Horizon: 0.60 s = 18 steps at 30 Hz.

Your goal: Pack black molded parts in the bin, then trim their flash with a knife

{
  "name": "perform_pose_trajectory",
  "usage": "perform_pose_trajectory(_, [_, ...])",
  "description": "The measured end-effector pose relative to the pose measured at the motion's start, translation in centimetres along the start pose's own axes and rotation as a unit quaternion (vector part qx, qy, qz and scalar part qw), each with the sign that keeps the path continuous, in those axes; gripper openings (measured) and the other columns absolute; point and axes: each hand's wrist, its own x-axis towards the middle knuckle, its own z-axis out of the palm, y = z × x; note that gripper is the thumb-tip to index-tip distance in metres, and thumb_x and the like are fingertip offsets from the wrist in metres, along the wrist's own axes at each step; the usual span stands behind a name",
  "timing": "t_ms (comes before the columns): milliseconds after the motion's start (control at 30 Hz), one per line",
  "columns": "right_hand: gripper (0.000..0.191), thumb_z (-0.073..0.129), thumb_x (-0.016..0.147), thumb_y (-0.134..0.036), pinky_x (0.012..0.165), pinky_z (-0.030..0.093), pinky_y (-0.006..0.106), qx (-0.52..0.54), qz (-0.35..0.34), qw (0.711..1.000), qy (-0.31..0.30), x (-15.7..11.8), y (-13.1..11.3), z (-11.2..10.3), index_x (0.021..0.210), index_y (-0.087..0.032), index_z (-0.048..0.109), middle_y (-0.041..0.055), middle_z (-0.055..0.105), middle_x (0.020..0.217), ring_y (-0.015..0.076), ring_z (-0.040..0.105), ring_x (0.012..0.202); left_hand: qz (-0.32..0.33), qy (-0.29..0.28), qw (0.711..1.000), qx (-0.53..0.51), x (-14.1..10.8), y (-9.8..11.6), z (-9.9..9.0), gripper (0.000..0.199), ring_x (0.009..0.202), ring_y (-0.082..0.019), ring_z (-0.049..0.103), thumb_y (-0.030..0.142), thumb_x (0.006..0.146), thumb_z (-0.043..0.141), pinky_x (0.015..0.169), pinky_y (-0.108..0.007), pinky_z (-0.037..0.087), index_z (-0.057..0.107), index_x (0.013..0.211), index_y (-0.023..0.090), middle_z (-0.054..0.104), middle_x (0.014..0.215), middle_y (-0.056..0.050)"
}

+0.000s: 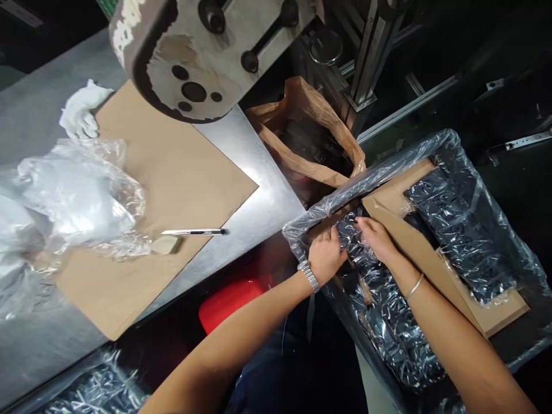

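My left hand, with a metal watch on its wrist, is at the near left corner of a plastic-lined box. Its fingers are bent against a dark, clear-wrapped piece. My right hand, with a bracelet, has its thumb and fingers pressed on the same wrapping from the other side. More wrapped black parts run along the box below my hands. A cardboard divider separates them from another wrapped bundle.
A metal table at left holds cardboard, plastic bags, a white glove, a cutter and a beige block. A machine head overhangs it. Behind the box stands a paper bag; a red stool is below.
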Motion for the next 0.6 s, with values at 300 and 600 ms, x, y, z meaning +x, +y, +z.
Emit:
perform_pose_trajectory(300, [0.050, 0.039, 0.080, -0.005, 0.089, 0.041, 0.042, -0.382, -0.123, 0.914, -0.056, 1.4, -1.6, 1.0, 0.125, -0.024, 0.049, 0.0080, 0.037, 0.140, 0.0269, 0.059, 0.099, -0.050, 0.016, 0.997, 0.060, -1.0, -0.7, -1.3, 0.064, 0.089, -0.025, 0.057, 0.036, 0.082, 0.047, 0.074, -0.031, 0.047, 0.033, 0.131, -0.003, 0.059, 0.097, -0.018])
perform_pose_trajectory(600, [0.039, 0.030, 0.088, -0.012, 0.072, 0.048, 0.036, -0.562, -0.098, 0.815, -0.097, 1.0, -1.5, 1.1, 0.123, -0.018, 0.048, 0.0126, 0.046, 0.132, 0.0235, 0.063, 0.086, 0.006, 0.076, 0.992, 0.098, 1.9, 0.0, 0.0, 0.053, 0.088, -0.025, 0.055, 0.022, 0.087, 0.042, 0.074, -0.033, 0.046, 0.031, 0.130, -0.007, 0.056, 0.094, -0.018])
